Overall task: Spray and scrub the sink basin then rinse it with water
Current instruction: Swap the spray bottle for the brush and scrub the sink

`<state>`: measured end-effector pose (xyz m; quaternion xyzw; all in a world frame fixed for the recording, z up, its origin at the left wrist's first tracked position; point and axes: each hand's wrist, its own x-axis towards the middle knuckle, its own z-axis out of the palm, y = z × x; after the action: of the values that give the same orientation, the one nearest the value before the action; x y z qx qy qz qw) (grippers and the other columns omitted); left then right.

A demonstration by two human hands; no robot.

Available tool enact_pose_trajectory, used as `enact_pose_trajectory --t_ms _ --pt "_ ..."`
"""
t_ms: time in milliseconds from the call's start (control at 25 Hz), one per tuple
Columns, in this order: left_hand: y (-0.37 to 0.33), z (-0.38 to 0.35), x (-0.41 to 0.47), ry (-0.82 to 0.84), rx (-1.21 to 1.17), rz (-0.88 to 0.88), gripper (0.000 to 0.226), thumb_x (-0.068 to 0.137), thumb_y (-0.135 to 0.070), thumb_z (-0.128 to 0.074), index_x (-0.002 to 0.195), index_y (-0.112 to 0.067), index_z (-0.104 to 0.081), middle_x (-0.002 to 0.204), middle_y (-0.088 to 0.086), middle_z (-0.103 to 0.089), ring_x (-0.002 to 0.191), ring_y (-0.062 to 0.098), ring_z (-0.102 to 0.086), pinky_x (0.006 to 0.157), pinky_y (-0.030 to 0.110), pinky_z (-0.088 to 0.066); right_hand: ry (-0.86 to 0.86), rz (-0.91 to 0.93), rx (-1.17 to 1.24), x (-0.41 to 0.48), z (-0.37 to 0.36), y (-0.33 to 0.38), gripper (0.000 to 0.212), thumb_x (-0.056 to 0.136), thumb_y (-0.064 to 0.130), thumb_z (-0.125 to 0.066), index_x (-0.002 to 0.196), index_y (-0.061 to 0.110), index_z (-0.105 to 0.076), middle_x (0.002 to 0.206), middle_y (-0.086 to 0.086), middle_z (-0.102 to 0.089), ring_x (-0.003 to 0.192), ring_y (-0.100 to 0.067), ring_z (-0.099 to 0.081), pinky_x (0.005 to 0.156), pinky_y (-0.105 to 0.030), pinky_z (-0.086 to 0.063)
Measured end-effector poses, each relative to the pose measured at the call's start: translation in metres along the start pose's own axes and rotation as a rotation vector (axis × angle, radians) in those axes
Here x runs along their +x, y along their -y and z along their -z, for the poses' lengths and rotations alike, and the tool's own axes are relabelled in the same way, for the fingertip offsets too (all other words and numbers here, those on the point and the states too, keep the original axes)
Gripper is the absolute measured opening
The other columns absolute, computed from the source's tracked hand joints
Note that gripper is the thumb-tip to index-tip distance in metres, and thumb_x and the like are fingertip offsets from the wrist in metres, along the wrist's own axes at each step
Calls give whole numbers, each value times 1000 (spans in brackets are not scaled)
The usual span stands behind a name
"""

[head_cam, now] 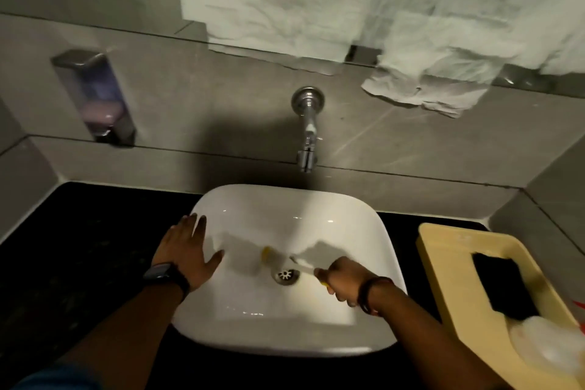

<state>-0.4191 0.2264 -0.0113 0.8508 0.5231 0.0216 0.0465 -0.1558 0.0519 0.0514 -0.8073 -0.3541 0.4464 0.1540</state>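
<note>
White sink basin (pixel 364 225) is sitting on a black counter (pixel 95 247), w/ a chrome wall tap (pixel 307 133) hanging above its back edge. Left hand (pixel 186 253) is lying flat & spread on the basin's left rim, fingers apart, gripping nothing; a dark watch is showing on that wrist. Right hand (pixel 342 282) is clenching the yellow handle of a scrub brush (pixel 305 266), which is reaching across the bowl past the drain (pixel 286 275); the brush is motion-blurred, w/ a yellow smear (pixel 267 253) left of the drain, so can't tell exactly where the bristles are touching. A dark band is circling the right wrist. On the counter just right of the basin a cream tray (pixel 443 263) is holding a black pad (pixel 500 285) & a blurred clear bottle (pixel 547 345). A soap dispenser (pixel 95 95) is hanging on the wall at left, white towels (pixel 316 3) up top.
</note>
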Motion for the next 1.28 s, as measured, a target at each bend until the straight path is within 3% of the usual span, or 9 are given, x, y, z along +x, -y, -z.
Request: enact_pose_trajectory --t_ms 160,320,520,600,760,960,1080,1160,1280 --pt "16 -20 1 52 -12 -56 93 83 -67 -30 144 -7 7 156 14 12 143 28 10 115 37 5 -21 -44 -138 25 -43 18 40 86 57 -49 72 21 -58 77 -6 -63 60 -19 -56 56 -25 -41" --pt "10 -21 5 22 -38 -159 91 83 -63 -33 144 -8 6 157 14 9 143 26 12 117 38 6 -390 -241 -268 26 -17 -1 67 92 55 -40 130 1 -48 133 -23 -55 119 -36 -53 95 -36 -41" --pt "8 -19 1 -8 17 -202 87 85 -60 -32 144 -6 3 157 15 1 144 27 6 116 39 3 -40 -358 -50 -16 -9 -19 48 83 58 -54 77 11 -51 44 1 -42 33 -15 -30 42 -19 -23" --pt "7 -18 2 -12 27 -211 85 86 -59 -30 144 -6 4 157 15 0 144 27 4 117 40 2 50 -238 -164 -8 -30 -8 48 80 65 -51 70 18 -48 48 1 -50 37 -17 -43 41 -20 -33" --pt "7 -17 2 -9 31 -220 82 88 -56 -28 144 -6 3 157 15 -3 144 27 2 118 39 1 -376 -159 -342 31 -36 12 68 89 62 -42 124 4 -54 126 -20 -61 114 -35 -58 92 -36 -45" --pt "8 -19 5 -40 33 -227 79 88 -53 -32 144 -6 -1 157 14 -9 144 26 -3 118 39 -2 -47 58 -268 34 -57 11 51 83 66 -48 103 20 -58 63 7 -59 50 -1 -57 47 -16 -40" --pt "8 -20 4 -36 43 -226 79 88 -53 -31 144 -7 -2 157 13 -9 144 25 -3 117 39 -2 -223 194 -367 33 -58 0 57 88 60 -46 127 19 -52 102 -5 -69 89 -20 -64 72 -22 -45" --pt "9 -20 4 -37 56 -232 78 88 -53 -30 144 -6 -2 157 13 -9 144 26 -3 117 40 -2 -415 -72 -365 30 -27 -14 67 90 60 -44 126 5 -52 127 -22 -60 114 -36 -57 89 -33 -43" --pt "10 -19 4 -44 68 -235 80 87 -53 -33 144 -6 -4 157 13 -12 144 26 -5 118 41 -5 -314 -255 -315 8 10 -45 59 88 62 -48 92 4 -60 88 -15 -68 77 -29 -64 69 -29 -43"
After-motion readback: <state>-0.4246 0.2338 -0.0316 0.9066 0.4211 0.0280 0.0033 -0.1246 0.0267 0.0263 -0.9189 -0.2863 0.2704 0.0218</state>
